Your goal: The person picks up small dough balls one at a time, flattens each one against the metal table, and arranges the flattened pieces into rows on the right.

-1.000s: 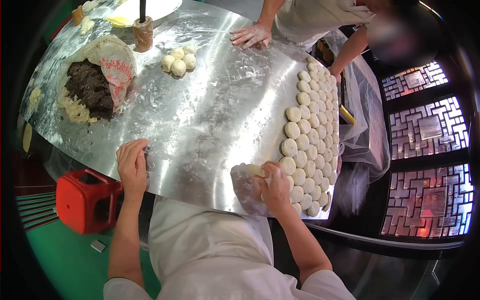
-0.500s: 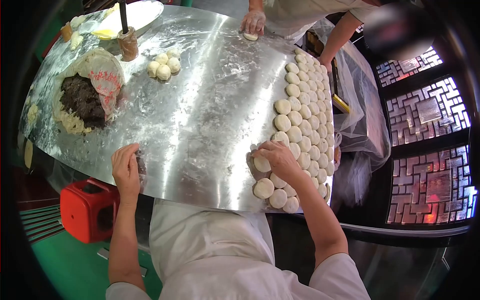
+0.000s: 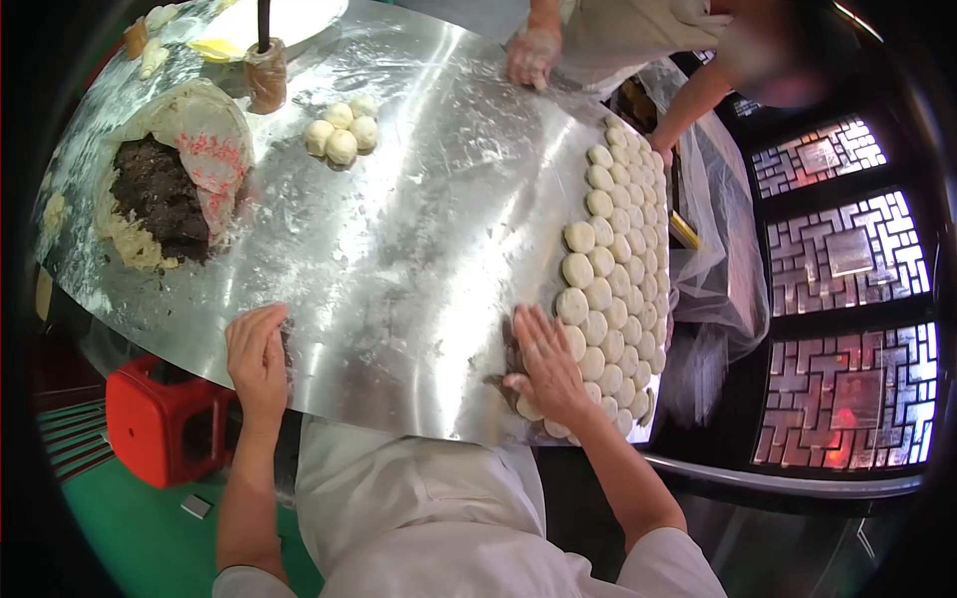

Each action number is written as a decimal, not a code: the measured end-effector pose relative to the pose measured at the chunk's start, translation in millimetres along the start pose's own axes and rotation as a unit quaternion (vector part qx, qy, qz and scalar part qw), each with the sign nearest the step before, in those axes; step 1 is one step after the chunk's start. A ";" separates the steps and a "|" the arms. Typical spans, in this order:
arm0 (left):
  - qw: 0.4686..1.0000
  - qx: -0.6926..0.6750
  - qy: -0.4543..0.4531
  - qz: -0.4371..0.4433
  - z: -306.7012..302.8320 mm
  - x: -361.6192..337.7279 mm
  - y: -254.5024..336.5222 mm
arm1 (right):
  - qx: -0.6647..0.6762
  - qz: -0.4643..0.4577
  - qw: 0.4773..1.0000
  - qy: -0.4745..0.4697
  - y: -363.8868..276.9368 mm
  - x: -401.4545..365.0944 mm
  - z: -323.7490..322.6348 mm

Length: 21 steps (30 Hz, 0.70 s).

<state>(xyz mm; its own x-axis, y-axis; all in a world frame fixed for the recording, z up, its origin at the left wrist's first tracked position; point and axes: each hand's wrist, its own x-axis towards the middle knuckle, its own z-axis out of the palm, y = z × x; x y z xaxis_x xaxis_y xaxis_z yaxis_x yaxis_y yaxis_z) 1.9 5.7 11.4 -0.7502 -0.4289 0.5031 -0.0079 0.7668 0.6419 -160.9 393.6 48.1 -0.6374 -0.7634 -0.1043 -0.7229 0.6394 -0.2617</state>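
Note:
My right hand lies flat with its fingers stretched out, palm down at the near left edge of the rows of round dough cakes. It covers part of some cakes there. Whether it presses on one underneath is hidden. Over the near edge of the metal table rests my left hand, its fingers loosely extended, close together and holding nothing visible. Farther up the table sits a small cluster of dough balls. A mound of dark filling lies in an opened plastic bag at the left.
Across the table a co-worker's floury hand hovers near the far edge. A container with a dark upright stick and a white tray stand far left. A red stool is below the left edge.
My right hand has gone from curled fingers around a near cake to flat and stretched out. The co-worker's hand has lifted from a dough piece. The camera view has shifted slightly.

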 end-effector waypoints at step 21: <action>0.999 -0.004 0.032 -0.022 -3.4 6.7 6.8 | 0.159 -0.048 0.954 0.251 -113.4 338.1 20.5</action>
<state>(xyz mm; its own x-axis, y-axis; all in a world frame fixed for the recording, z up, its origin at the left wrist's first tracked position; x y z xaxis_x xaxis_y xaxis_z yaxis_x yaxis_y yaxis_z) -1.0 6.4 21.1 -0.7057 -0.4921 0.5097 -0.0350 0.7427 0.6687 -289.0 61.1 22.8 -0.6779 -0.6253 0.3866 -0.7177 0.4487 -0.5325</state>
